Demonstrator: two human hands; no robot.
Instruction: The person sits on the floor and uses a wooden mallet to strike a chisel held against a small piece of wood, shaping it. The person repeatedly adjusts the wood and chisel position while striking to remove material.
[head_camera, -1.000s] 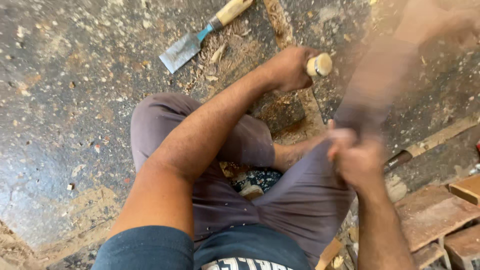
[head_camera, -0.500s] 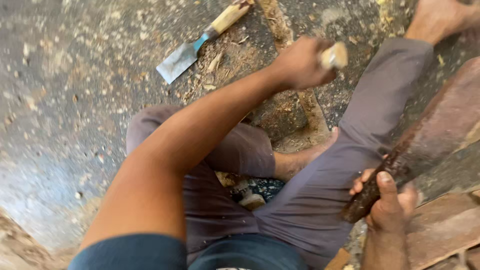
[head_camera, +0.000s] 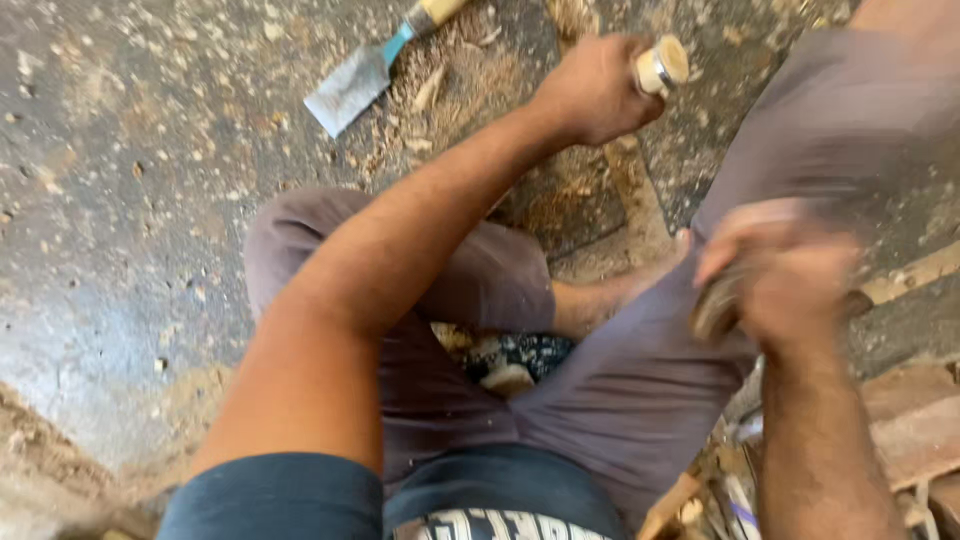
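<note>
left hand (head_camera: 590, 90): closed round a pale wooden handle (head_camera: 663, 65), far centre. right hand (head_camera: 790, 275): blurred, closed on a dark wood piece (head_camera: 715, 312), near right. chisel (head_camera: 375, 68) on floor (head_camera: 120, 200), nearer the left hand, long axis pointing far-right.

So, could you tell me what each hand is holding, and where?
Left hand grips a wooden handle near its end. Right hand holds a blurred piece; where, cannot tell.

Light: soft daylight, even, no hard glare. Floor (head_camera: 130, 200) brightest at left, with a pale bluish sheen low on that side. Shadows weak; darkest patch lies between the legs. Left hand (head_camera: 592, 90) and its pale wooden handle (head_camera: 662, 66) fairly sharp. Chisel (head_camera: 375, 70) on the floor readable, edges slightly soft. Right hand (head_camera: 785, 275) heavily motion-blurred, fingers smeared; what it holds cannot be made out. Upper right corner also smeared. Near arm and shirt at bottom out of focus.
</note>
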